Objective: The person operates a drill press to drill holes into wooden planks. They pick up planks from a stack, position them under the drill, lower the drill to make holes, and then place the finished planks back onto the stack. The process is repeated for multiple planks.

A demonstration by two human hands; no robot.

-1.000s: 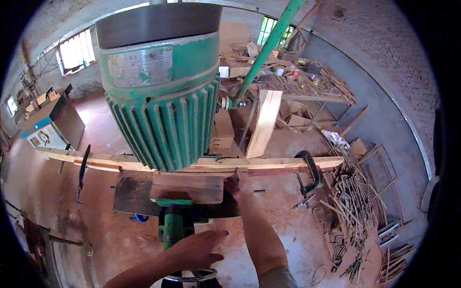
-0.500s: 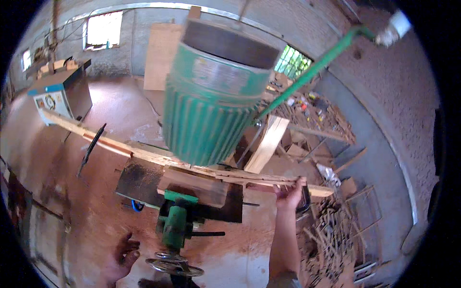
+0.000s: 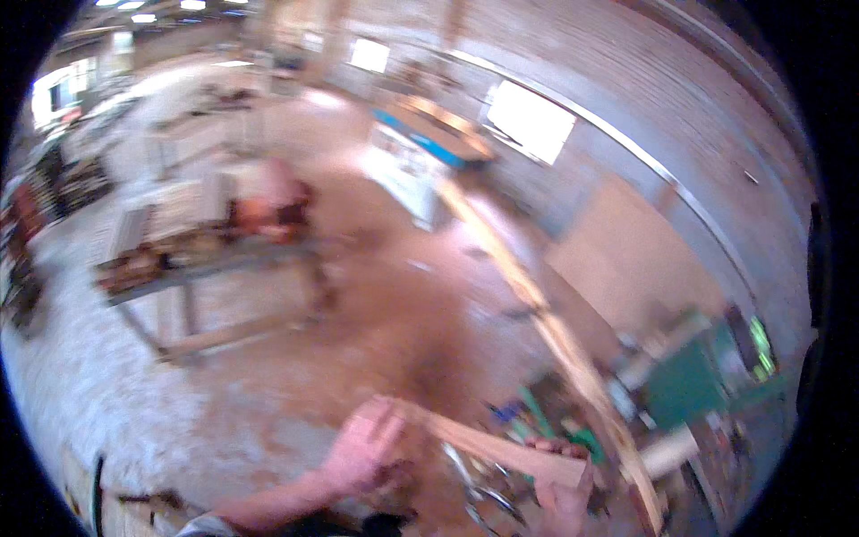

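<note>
A short, flat-sided piece of pale wood [image 3: 488,440] spans the space between my two hands, low in the view. My right hand [image 3: 564,497] is wrapped round its right end, fingers over the far edge and thumb on the near side. At the other end, my left hand [image 3: 367,447] closes on the wood with its fingertips over the top; motion blur softens that grip. Just below the wood, the shiny metal handwheel [image 3: 483,497] of the green machine [image 3: 689,380] shows in part.
A long wooden beam [image 3: 559,336] runs from a white and blue machine [image 3: 407,161] down to the lower right. To the left stands a workbench [image 3: 192,291] stacked with timber and an orange-red object [image 3: 273,201]. A brown board [image 3: 635,268] leans at the wall; sawdust covers the floor.
The head view has swung left. My right hand has left the long beam, and both hands now hold the short wood piece. My left hand was empty, fingers apart, beside the handwheel.
</note>
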